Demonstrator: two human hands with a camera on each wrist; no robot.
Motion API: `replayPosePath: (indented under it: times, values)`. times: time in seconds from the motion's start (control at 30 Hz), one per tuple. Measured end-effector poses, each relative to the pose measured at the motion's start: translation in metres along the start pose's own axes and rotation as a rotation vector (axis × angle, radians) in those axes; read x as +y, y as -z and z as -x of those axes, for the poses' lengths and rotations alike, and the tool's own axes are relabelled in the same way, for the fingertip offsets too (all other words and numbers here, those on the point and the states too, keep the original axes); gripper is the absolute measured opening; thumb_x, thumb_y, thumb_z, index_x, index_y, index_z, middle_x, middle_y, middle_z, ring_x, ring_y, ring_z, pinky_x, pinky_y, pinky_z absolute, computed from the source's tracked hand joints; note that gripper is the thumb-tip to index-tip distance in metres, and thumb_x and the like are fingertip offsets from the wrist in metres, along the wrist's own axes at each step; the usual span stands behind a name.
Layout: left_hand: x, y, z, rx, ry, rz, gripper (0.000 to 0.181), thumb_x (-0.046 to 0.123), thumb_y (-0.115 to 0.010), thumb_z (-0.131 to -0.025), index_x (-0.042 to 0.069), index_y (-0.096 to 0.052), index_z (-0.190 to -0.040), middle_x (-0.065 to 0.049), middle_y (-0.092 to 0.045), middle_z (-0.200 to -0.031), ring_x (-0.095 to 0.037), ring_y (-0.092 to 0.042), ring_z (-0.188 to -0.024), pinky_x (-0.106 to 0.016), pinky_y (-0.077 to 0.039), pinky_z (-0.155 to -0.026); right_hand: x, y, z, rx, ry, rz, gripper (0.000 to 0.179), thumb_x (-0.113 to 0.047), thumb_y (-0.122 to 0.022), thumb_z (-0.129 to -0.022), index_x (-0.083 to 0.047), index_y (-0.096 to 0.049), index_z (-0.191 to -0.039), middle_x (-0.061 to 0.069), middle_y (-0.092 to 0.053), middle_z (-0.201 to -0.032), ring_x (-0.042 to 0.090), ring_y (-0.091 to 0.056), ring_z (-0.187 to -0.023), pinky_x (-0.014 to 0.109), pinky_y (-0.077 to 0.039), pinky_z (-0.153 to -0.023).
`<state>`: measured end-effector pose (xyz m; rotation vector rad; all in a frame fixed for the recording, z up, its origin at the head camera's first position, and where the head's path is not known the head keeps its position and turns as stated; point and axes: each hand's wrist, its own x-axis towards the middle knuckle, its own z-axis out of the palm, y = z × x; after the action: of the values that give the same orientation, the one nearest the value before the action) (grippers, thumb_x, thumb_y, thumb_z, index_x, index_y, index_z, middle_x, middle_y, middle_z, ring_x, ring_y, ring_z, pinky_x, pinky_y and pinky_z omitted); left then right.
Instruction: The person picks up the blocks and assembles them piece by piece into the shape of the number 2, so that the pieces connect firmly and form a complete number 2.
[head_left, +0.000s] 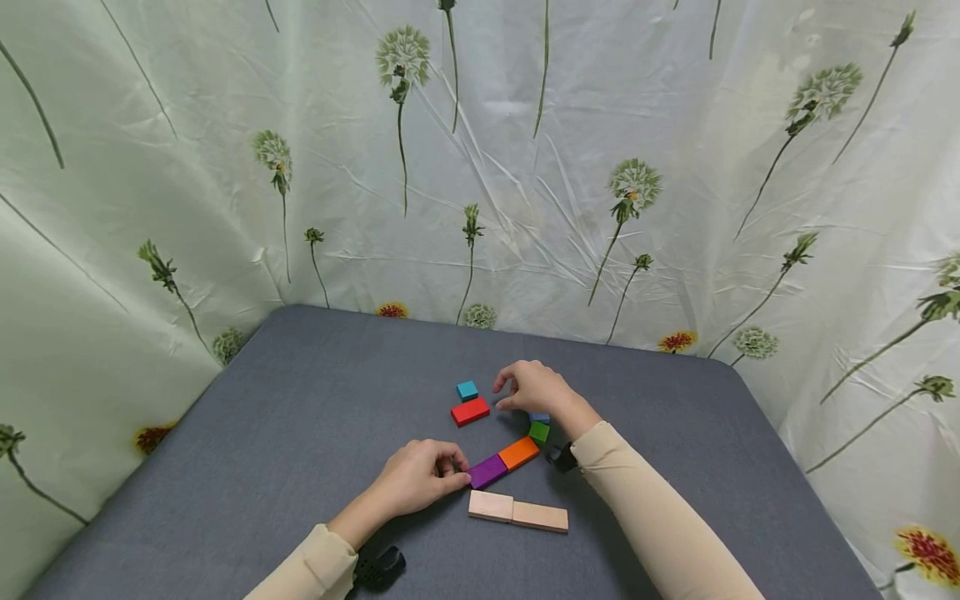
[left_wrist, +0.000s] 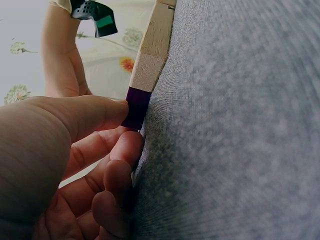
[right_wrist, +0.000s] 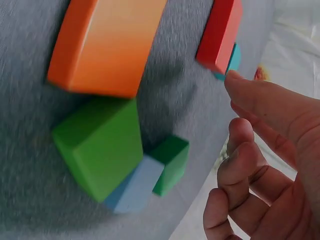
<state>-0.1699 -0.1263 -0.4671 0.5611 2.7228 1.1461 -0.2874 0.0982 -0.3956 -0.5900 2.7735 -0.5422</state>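
Observation:
A purple block (head_left: 487, 472) lies on the table, its left end pinched between the thumb and finger of my left hand (head_left: 422, 475). In the left wrist view the purple block (left_wrist: 136, 107) shows the thumb against its side. An orange block (head_left: 519, 453) continues from its right end. Beyond the orange one come a light green block (right_wrist: 100, 147), a blue block (right_wrist: 135, 185) and a dark green block (right_wrist: 172, 162), forming a curve. My right hand (head_left: 536, 389) hovers past them, holding nothing, fingers loosely bent. Left of its fingertips are a red block (head_left: 471, 412) and a teal block (head_left: 467, 390).
Two plain wooden blocks, a thicker one (head_left: 491, 506) and a thinner one (head_left: 540, 517), lie end to end nearer to me. The grey table (head_left: 337, 375) reaches back to a flower-printed curtain (head_left: 510, 167). Both wrists wear black devices.

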Motion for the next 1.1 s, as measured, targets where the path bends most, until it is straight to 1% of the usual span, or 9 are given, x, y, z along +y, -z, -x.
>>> replayPosePath:
  times: [0.1, 0.2, 0.37, 0.47, 0.67, 0.9, 1.1]
  values:
    - [0.000, 0.000, 0.000, 0.001, 0.000, 0.000, 0.006, 0.026, -0.082, -0.094, 0.025, -0.077, -0.095, 0.013, -0.058, -0.070, -0.002, -0.047, -0.059, -0.022, -0.033, -0.055, -0.007, -0.006, -0.001, -0.005, 0.022, 0.029, 0.020, -0.022, -0.087, -0.093, -0.019, -0.080, -0.111, 0.000, -0.069, -0.082, 0.014, -0.057, -0.067, 0.027, -0.044, -0.061]
    - [0.000, 0.000, 0.000, -0.002, 0.003, 0.004, 0.006, 0.026, -0.082, -0.094, 0.025, -0.077, -0.095, 0.013, -0.058, -0.070, -0.003, -0.047, -0.059, -0.023, -0.033, -0.056, -0.011, -0.012, -0.003, -0.015, 0.038, 0.052, 0.023, -0.023, -0.086, -0.093, -0.020, -0.080, -0.115, 0.000, -0.069, -0.084, 0.014, -0.056, -0.067, 0.028, -0.044, -0.062]
    - [0.000, 0.000, 0.000, -0.007, 0.006, 0.009, 0.006, 0.026, -0.082, -0.094, 0.024, -0.077, -0.096, 0.013, -0.058, -0.070, -0.003, -0.047, -0.059, -0.023, -0.033, -0.056, -0.015, -0.018, -0.005, -0.027, 0.041, 0.088, 0.027, -0.025, -0.085, -0.094, -0.021, -0.080, -0.121, 0.000, -0.068, -0.089, 0.015, -0.056, -0.072, 0.029, -0.044, -0.064]
    - [-0.001, 0.000, 0.000, -0.007, 0.005, 0.008, 0.006, 0.027, -0.082, -0.095, 0.024, -0.077, -0.096, 0.013, -0.058, -0.071, -0.003, -0.047, -0.059, -0.022, -0.033, -0.056, -0.015, -0.020, -0.006, -0.022, 0.041, 0.102, 0.028, -0.025, -0.085, -0.095, -0.022, -0.079, -0.122, 0.000, -0.068, -0.089, 0.015, -0.057, -0.072, 0.029, -0.045, -0.064]
    - [-0.001, 0.000, 0.000, -0.006, 0.002, 0.008, 0.006, 0.027, -0.082, -0.095, 0.025, -0.077, -0.096, 0.013, -0.058, -0.070, -0.003, -0.047, -0.059, -0.023, -0.033, -0.056, -0.015, -0.021, -0.007, -0.003, 0.042, 0.121, 0.027, -0.026, -0.084, -0.095, -0.023, -0.079, -0.122, -0.001, -0.066, -0.086, 0.015, -0.056, -0.070, 0.029, -0.043, -0.063]
    - [-0.001, 0.000, 0.000, -0.001, -0.002, 0.004, 0.005, 0.026, -0.082, -0.095, 0.024, -0.077, -0.096, 0.013, -0.058, -0.070, -0.002, -0.046, -0.058, -0.022, -0.033, -0.055, -0.013, -0.021, -0.007, 0.012, 0.039, 0.125, 0.025, -0.026, -0.085, -0.094, -0.023, -0.080, -0.118, 0.000, -0.068, -0.090, 0.015, -0.058, -0.072, 0.029, -0.045, -0.063]
    - [-0.001, 0.000, 0.000, -0.003, 0.000, 0.006, 0.006, 0.026, -0.082, -0.095, 0.024, -0.077, -0.095, 0.013, -0.059, -0.070, -0.003, -0.047, -0.059, -0.022, -0.033, -0.055, -0.009, -0.020, -0.006, 0.029, 0.019, 0.124, 0.022, -0.025, -0.087, -0.093, -0.025, -0.081, -0.114, 0.000, -0.068, -0.090, 0.016, -0.058, -0.073, 0.030, -0.045, -0.063]
